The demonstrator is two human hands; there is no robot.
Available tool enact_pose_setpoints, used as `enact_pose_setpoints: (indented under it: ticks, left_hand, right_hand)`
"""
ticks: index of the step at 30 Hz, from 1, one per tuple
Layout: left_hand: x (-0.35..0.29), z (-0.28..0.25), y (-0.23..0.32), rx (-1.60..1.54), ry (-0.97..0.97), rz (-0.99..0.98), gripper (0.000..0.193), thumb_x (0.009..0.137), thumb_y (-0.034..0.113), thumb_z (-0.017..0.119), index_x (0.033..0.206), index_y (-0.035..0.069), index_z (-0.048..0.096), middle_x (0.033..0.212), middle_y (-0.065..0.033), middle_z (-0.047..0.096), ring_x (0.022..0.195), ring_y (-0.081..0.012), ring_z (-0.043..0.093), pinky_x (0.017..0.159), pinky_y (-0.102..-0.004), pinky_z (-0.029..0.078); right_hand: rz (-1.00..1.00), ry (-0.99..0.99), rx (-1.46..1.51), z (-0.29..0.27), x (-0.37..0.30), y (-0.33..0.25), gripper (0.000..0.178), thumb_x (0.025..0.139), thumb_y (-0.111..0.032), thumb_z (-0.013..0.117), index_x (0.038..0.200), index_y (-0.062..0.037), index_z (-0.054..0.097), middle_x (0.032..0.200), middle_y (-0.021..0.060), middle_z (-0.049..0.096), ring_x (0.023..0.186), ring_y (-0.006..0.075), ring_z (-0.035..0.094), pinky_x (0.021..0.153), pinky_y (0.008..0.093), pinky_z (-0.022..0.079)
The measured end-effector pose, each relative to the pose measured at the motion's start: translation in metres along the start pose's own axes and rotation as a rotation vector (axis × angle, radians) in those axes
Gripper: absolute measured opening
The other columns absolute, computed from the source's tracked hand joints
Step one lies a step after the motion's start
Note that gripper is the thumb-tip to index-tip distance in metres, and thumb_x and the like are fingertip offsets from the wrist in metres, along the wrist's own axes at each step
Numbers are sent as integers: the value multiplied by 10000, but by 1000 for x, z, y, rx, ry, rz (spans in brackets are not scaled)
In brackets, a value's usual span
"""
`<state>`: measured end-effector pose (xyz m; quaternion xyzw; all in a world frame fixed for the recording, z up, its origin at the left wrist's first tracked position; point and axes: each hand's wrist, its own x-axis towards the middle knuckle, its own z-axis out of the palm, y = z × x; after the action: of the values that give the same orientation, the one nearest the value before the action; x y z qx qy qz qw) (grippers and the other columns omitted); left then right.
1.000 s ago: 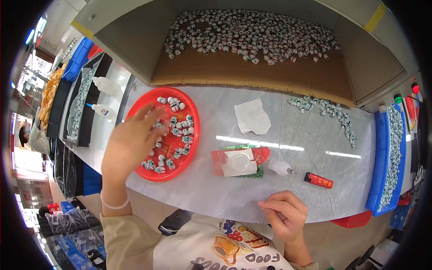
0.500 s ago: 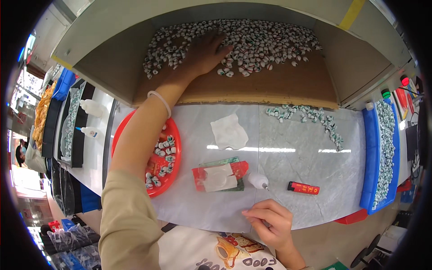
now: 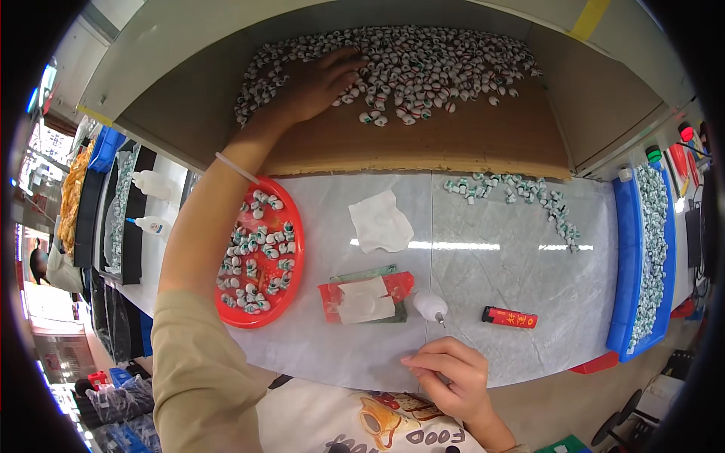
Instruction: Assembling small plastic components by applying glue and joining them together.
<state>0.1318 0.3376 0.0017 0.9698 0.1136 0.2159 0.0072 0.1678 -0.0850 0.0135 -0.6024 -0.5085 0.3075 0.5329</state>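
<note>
My left hand (image 3: 321,81) reaches into the far cardboard-floored bay, fingers spread over a heap of small white rounded pieces (image 3: 430,72) with red and green markings. No piece is visibly lifted in it, though its palm side is hidden. Near the table's front edge, my right hand (image 3: 453,374) is closed in a pinch. What its fingertips hold, if anything, is too small to make out. Just beyond it lies a small white bottle with a thin metal tip (image 3: 430,305). Under my left forearm, a red round tray (image 3: 300,257) carries several white-and-green pieces, partly covered by the arm.
A white crumpled sheet (image 3: 381,221) lies mid-table, behind a red-and-green packet with pale paper (image 3: 366,300). A red lighter (image 3: 510,317) rests at right. Loose white-and-green pieces (image 3: 529,189) trail near the bay. A blue bin (image 3: 624,264) of pieces borders the right side; white bottles (image 3: 153,183) stand left.
My left hand has shifted left over the heap, and its forearm has moved left too, uncovering more of the red tray. My right hand keeps its pinch almost in place.
</note>
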Motion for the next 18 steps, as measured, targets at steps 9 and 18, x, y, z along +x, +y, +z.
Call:
enact_pose_setpoints:
  ticks: [9,18]
  left_hand:
    - [7,-14,-16,-258,-91,-225,166,785,43,532,949,68,540,970,-74,548,884,-180,531,766,-286,422]
    - [6,-13,-21,-380,89,-239,146,723,55,607,868,64,592,829,-72,591,754,-163,559,695,-256,433]
  right_hand:
    - [-21,-5,3,1,-2,0,211,590,81,580,766,-16,644,695,74,554,544,129,518,465,216,394]
    - [0,3,5,2,-1,0,217,602,92,582,781,-13,644,706,73,551,556,116,507,472,208,387]
